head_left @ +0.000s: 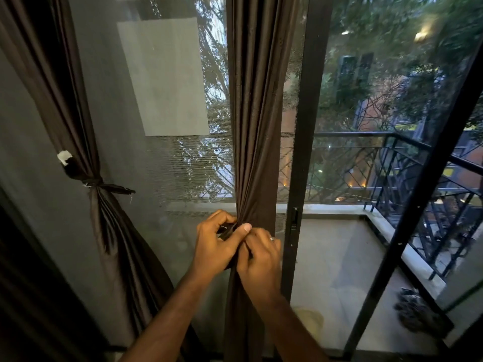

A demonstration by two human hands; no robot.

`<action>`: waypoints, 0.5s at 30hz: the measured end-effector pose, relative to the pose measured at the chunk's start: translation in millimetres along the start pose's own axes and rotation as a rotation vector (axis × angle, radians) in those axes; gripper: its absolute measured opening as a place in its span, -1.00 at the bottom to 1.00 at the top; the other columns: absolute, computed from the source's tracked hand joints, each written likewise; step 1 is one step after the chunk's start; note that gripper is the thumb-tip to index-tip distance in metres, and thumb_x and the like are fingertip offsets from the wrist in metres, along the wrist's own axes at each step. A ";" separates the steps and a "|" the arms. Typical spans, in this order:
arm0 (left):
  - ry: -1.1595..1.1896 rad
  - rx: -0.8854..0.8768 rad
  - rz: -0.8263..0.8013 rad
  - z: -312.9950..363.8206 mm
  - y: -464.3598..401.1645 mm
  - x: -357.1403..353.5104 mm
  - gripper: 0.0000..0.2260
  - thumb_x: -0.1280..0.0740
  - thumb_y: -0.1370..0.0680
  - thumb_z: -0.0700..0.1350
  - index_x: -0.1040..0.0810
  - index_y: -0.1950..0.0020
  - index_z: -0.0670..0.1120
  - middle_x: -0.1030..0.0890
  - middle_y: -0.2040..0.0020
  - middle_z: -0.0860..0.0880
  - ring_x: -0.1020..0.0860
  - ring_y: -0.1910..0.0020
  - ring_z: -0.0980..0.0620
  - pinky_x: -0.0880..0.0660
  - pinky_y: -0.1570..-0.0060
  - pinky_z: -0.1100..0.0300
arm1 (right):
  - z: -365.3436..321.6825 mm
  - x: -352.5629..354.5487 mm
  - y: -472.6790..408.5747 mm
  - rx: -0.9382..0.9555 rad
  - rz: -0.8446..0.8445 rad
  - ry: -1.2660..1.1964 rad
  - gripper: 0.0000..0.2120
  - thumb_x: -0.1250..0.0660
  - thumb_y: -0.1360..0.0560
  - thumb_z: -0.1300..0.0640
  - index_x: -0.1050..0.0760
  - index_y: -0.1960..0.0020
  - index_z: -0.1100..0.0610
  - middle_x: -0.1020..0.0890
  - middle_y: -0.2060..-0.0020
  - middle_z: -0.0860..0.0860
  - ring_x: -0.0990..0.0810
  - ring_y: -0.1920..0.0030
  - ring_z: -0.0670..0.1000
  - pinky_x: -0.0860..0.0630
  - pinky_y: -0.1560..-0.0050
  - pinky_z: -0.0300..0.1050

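On my feed the fingers of the left hand (217, 241) are curled, with the thumb pressed flat across the front of the gathered cloth, and they pinch a narrow dark tie strip (226, 229) that shows between thumb and forefinger. The right hand (261, 257) touches the left, its fingers bent inward and tucked against the same bunch of fabric. I cannot tell what its fingertips hold, since they are hidden behind the left thumb. A ring (271, 239) sits on one of its fingers. Both hands close on the middle curtain (256, 126), a dark brown drape that hangs straight from the top of the view and is squeezed into a tight waist where the hands meet, then falls on between the forearms. Well to the left hangs the left curtain (78, 113), cinched by a knotted band (104, 186), with a white patch (64, 157) just above the knot. Behind both curtains stretches a mesh screen (156, 165). Just right of the hands stands the black door frame (300, 152) with its latch (294, 218). Beyond it lie the balcony floor (339, 257) and a black railing (392, 165), and a dark heap (415, 309) that I cannot identify lies near the railing's foot.
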State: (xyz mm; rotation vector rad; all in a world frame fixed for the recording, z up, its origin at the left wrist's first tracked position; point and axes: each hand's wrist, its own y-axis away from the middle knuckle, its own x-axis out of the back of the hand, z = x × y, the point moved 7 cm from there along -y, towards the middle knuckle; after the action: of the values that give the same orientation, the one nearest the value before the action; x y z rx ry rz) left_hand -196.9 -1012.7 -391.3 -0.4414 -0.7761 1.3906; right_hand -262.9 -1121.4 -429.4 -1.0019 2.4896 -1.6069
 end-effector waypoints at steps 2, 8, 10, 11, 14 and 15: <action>-0.027 -0.001 0.029 0.7 -1.5 1.7 -0.77 -0.44 -0.47 -0.04 -0.49 0.29 -0.10 -0.50 0.35 0.04 -0.48 0.34 0.11 -0.46 0.31 0.14 | -1.2 -4.3 0.8 0.040 -0.042 0.001 -0.84 -0.25 -0.54 0.20 -0.61 0.00 0.10 -0.59 0.07 -0.07 -0.56 0.06 -0.05 -0.44 0.07 0.01; -0.041 -0.008 0.043 -5.8 -5.6 5.5 -0.76 -0.38 -0.51 -0.09 -0.45 0.31 -0.14 -0.48 0.38 -0.02 -0.46 0.37 -0.03 -0.41 0.35 0.03 | 21.5 8.1 -3.7 -0.155 -0.030 -0.307 -0.73 -0.37 -0.50 0.29 -0.67 -0.06 -0.03 -0.61 0.02 -0.11 -0.59 -0.02 -0.14 -0.56 -0.01 0.00; -0.034 0.001 0.044 -7.1 -4.2 7.3 -0.76 -0.38 -0.51 -0.10 -0.45 0.31 -0.13 -0.47 0.38 -0.02 -0.45 0.37 -0.05 -0.40 0.35 0.03 | 50.1 14.3 -10.4 -0.416 0.056 -0.381 -0.64 -0.43 -0.49 0.32 -0.60 -0.08 -0.13 -0.60 -0.06 -0.09 -0.58 -0.11 -0.14 -0.57 -0.18 -0.09; -0.031 0.003 0.041 -7.6 -3.4 8.1 -0.77 -0.38 -0.52 -0.11 -0.45 0.30 -0.13 -0.47 0.38 -0.02 -0.45 0.37 -0.06 -0.40 0.36 0.02 | 63.4 14.2 -14.1 -0.508 0.069 -0.397 -0.61 -0.46 -0.48 0.28 -0.56 -0.13 -0.16 -0.58 -0.13 -0.09 -0.56 -0.18 -0.14 -0.54 -0.25 -0.12; -0.019 0.012 0.025 -9.1 -2.7 10.2 -0.76 -0.37 -0.52 -0.06 -0.46 0.30 -0.12 -0.49 0.38 -0.02 -0.46 0.36 -0.06 -0.40 0.35 0.02 | 91.1 1.1 -23.7 -0.674 -0.035 -0.474 -0.48 -0.53 -0.46 0.11 -0.46 -0.37 -0.10 -0.52 -0.30 -0.14 -0.49 -0.27 -0.12 -0.48 -0.29 -0.09; -0.012 0.017 0.019 -9.5 -3.1 10.1 -0.76 -0.37 -0.52 -0.04 -0.46 0.30 -0.11 -0.49 0.37 -0.01 -0.46 0.36 -0.06 -0.41 0.34 0.03 | 95.4 -4.3 -25.8 -0.710 -0.084 -0.540 -0.40 -0.54 -0.45 0.09 -0.41 -0.43 -0.07 -0.51 -0.32 -0.13 -0.49 -0.27 -0.11 -0.49 -0.28 -0.09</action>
State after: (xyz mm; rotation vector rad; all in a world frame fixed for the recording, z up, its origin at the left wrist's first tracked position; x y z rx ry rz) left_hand -188.0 -1001.9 -393.3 -0.4284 -0.7716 1.4175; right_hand -214.1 -1203.6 -454.6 -1.3662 2.6233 -0.3181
